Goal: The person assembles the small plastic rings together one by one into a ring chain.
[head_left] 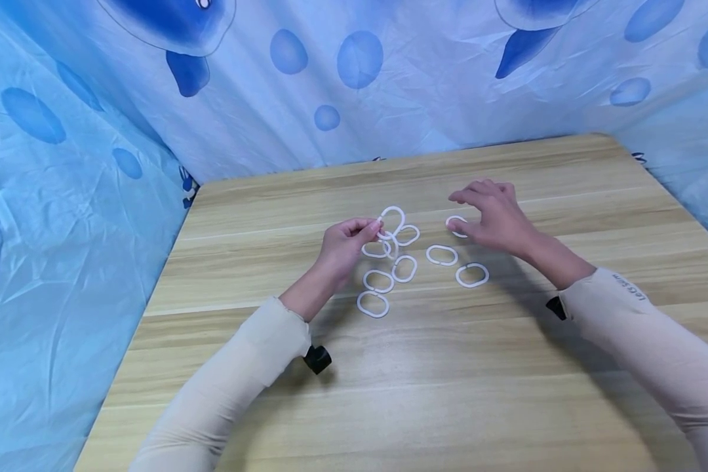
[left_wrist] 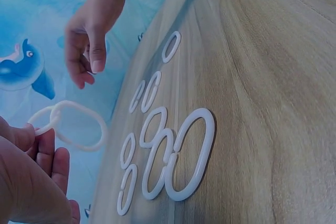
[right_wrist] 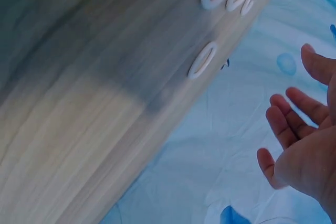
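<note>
Pinched between the left hand's thumb and fingers is a white oval ring, and a second ring hangs linked through it in the left wrist view. The right hand is held above the table with spread, slightly bent fingers and nothing in them. One loose ring lies below that hand, partly hidden by its thumb in the head view. Several more white rings lie between and below the hands, among them one ring and another. Each shows a small gap or seam.
The wood-patterned table reaches back to a blue curtain with printed bubbles and sea animals, which also hangs at the left and right. A small black object is at the left sleeve's cuff, another at the right cuff.
</note>
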`<action>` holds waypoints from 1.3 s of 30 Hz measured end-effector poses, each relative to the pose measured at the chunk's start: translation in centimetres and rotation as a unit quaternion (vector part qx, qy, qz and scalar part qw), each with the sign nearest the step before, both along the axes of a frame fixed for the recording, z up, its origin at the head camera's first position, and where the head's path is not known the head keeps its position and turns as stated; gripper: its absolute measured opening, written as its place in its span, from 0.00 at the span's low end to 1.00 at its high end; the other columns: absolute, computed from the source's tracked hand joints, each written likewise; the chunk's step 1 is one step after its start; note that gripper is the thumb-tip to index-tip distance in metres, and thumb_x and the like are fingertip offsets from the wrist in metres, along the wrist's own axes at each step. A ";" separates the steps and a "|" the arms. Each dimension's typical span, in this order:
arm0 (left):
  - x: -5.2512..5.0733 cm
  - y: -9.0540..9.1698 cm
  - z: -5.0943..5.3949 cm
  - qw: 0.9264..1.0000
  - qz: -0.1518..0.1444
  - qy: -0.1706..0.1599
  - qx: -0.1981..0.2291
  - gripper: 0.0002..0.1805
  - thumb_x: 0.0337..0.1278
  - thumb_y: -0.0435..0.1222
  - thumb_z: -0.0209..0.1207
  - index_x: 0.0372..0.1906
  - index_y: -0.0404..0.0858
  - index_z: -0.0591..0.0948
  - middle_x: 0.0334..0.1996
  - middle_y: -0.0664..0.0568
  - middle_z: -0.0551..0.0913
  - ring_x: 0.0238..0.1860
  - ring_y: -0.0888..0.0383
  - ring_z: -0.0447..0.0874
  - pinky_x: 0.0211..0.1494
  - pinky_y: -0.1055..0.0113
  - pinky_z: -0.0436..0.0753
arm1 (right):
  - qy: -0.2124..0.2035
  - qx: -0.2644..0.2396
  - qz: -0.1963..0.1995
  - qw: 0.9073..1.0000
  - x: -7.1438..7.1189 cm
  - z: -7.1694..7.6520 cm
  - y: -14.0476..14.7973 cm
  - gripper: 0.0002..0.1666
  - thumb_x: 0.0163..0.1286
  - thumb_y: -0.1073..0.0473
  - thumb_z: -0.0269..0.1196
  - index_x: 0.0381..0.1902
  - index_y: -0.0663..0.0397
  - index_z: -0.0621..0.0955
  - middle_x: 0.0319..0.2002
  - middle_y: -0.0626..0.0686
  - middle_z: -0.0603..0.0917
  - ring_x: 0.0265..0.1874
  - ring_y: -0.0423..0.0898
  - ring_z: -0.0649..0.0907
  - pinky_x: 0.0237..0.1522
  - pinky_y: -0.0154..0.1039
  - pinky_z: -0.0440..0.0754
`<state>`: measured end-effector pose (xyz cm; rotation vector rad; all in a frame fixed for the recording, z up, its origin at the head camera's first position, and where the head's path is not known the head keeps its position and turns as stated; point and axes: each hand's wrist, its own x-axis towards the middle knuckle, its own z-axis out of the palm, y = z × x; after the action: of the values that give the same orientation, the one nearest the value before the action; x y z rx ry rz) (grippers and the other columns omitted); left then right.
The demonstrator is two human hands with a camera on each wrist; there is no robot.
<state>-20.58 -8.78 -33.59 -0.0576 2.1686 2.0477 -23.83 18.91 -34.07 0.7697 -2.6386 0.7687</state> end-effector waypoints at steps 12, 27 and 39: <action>-0.1 -0.1 0.4 1.000 -0.005 -0.011 0.008 0.14 0.63 0.39 0.61 0.46 0.33 0.83 0.37 0.51 0.85 0.44 0.54 0.81 0.64 0.56 0.71 | -0.080 0.024 0.010 0.996 -1.9 -0.6 2.2 0.27 0.53 0.62 0.74 0.52 0.59 0.81 0.43 0.58 0.82 0.47 0.56 0.75 0.48 0.58 0.58; 0.0 0.0 0.2 1.000 -0.017 -0.004 -0.008 0.13 0.62 0.39 0.62 0.43 0.33 0.83 0.35 0.54 0.84 0.41 0.59 0.81 0.61 0.65 0.73 | -0.190 0.138 0.039 0.971 -4.0 -1.9 3.0 0.37 0.54 0.60 0.73 0.62 0.55 0.75 0.51 0.60 0.75 0.48 0.58 0.69 0.47 0.60 0.57; 0.1 -0.1 0.3 1.000 -0.018 -0.016 -0.009 0.14 0.62 0.40 0.62 0.45 0.33 0.83 0.32 0.56 0.86 0.45 0.54 0.81 0.63 0.64 0.71 | -0.146 0.134 0.048 0.979 -3.8 -3.1 2.8 0.28 0.55 0.61 0.72 0.55 0.55 0.79 0.42 0.56 0.75 0.45 0.56 0.69 0.48 0.61 0.57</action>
<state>-20.48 -8.84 -33.26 -0.0516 2.1541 1.9935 -27.59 21.69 -37.13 0.9214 -3.0325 0.5933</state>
